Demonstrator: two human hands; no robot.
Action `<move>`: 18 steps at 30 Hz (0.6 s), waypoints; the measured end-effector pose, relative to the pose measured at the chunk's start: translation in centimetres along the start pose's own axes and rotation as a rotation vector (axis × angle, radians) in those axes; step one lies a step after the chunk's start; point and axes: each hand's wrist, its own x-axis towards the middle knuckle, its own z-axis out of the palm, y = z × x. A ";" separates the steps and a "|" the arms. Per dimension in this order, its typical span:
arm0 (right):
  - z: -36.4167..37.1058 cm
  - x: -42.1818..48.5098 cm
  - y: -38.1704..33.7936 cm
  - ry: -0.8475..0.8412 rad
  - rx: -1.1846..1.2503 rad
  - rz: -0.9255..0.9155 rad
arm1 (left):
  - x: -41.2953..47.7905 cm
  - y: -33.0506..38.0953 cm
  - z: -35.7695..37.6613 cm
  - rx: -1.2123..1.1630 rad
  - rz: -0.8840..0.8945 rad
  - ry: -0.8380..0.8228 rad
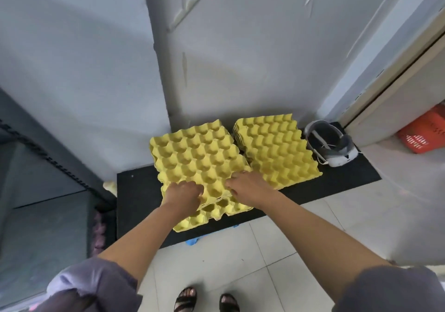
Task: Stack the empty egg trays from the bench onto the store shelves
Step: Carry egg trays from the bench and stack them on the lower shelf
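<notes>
Two stacks of yellow egg trays lie on a low black bench [134,191] against the wall. The left stack's top tray [197,157] is tilted up at its near edge, above the offset trays beneath it [216,211]. My left hand [184,195] grips that near edge, its fingers curled into the cups. My right hand [245,185] grips the same edge further right. The right stack [277,153] lies flat and untouched.
A white and grey headset [330,143] sits at the bench's right end. An orange crate [426,132] stands in a doorway at the far right. A dark glass-fronted cabinet [48,191] fills the left side. My sandalled feet [207,299] stand on pale floor tiles.
</notes>
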 end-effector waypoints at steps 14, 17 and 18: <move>8.1 5.2 -0.7 0.097 -0.167 -0.200 | 2.1 0.2 9.4 0.130 -0.074 0.329; 9.0 5.4 -0.6 0.169 -0.180 -0.230 | 2.4 0.1 10.2 0.185 -0.065 0.404; 9.1 5.5 -0.5 0.196 -0.179 -0.238 | 2.4 0.1 10.2 0.197 -0.063 0.405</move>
